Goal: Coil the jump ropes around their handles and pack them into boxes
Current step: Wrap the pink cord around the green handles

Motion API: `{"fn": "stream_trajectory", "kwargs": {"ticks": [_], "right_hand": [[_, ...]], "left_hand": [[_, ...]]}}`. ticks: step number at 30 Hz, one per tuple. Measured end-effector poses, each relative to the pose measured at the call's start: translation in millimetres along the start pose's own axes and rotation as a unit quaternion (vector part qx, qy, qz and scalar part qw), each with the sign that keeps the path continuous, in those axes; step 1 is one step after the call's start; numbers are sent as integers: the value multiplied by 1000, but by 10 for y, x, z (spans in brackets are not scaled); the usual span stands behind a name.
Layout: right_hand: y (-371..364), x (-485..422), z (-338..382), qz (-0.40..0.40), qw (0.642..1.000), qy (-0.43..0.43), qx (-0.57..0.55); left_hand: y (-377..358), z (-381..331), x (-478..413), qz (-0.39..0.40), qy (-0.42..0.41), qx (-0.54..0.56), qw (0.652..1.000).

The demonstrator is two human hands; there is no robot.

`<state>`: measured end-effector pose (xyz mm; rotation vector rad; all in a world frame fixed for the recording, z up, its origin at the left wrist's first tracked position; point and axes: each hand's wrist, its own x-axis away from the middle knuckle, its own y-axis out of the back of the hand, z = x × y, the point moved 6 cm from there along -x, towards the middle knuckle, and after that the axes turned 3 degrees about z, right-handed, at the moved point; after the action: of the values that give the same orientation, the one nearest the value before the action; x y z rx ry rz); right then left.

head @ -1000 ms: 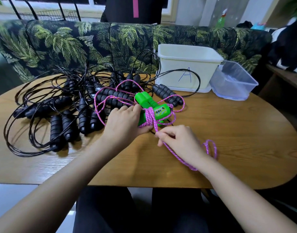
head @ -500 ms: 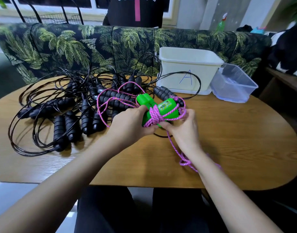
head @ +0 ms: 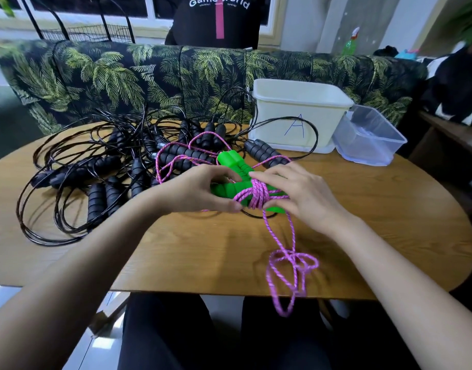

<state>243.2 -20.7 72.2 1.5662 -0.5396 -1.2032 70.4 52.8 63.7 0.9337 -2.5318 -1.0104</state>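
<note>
Two bright green handles [head: 233, 166] lie crossed at the table's middle, with pink rope [head: 256, 194] wound several times around them. My left hand [head: 192, 190] grips the handles from the left, thumb under the coil. My right hand [head: 299, 193] covers the handles' right end, its fingers curled over the pink wraps. Loose pink rope [head: 291, 265] trails from the coil to a tangle at the near table edge and hangs over it. More pink loops [head: 173, 161] lie behind the left hand.
A heap of black jump ropes with ribbed black handles [head: 101, 193] covers the table's left half. A cream box marked A [head: 296, 116] and a clear plastic box [head: 368, 140] stand at the back right. A leaf-print sofa [head: 117, 76] runs behind the wooden table [head: 376, 222], and a person stands beyond it.
My right hand has gone from the near side of the handles, up around them, to rest over their right end. The coil looks thicker, and the loose tangle has slid toward the table edge.
</note>
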Motion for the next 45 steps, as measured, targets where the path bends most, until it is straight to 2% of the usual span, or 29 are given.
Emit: {"fn": "stream_trajectory", "kwargs": {"ticks": [2, 6, 9, 12, 17, 19, 21, 22, 25, 27, 30, 34, 40, 45], "right_hand": [[-37, 22, -56, 22, 999, -29, -40], [-115, 35, -21, 35, 996, -61, -52], [-188, 37, 19, 61, 990, -106, -67], [-248, 51, 39, 68, 977, -152, -132], [-313, 27, 59, 43, 975, -187, -112], [-349, 29, -25, 22, 965, -213, -153], [-373, 32, -182, -40, 929, -252, -270], [-384, 25, -271, -72, 904, -275, -319], [-448, -59, -425, -131, 856, -314, -389], [-512, -123, -482, -149, 848, -319, -397], [-579, -176, -569, -133, 858, -314, -384], [-630, -207, -695, -103, 869, -303, -378], [-702, -221, -771, -76, 830, -288, -471], [-758, -209, -759, -66, 813, -275, -509]], "left_hand": [[52, 54, 23, -18, -17, 18, 1000], [36, 153, 62, -90, -18, -31, 995], [53, 168, 89, -164, 15, 50, 985], [115, 273, 88, -246, 77, 133, 957], [82, 417, -38, -244, 144, 158, 946], [102, 450, -122, -233, 152, 280, 919], [82, 430, -188, -234, 139, 434, 859], [35, 404, -230, -236, 128, 455, 849], [-274, 203, -392, -208, 49, 334, 918], [-443, 145, -533, -176, -8, 309, 934], [-358, 188, -719, -158, -60, 263, 950], [-256, 260, -879, -84, -66, 285, 953], [-218, 443, -971, -85, -68, 307, 946], [-333, 419, -965, -54, -65, 298, 951]]}}
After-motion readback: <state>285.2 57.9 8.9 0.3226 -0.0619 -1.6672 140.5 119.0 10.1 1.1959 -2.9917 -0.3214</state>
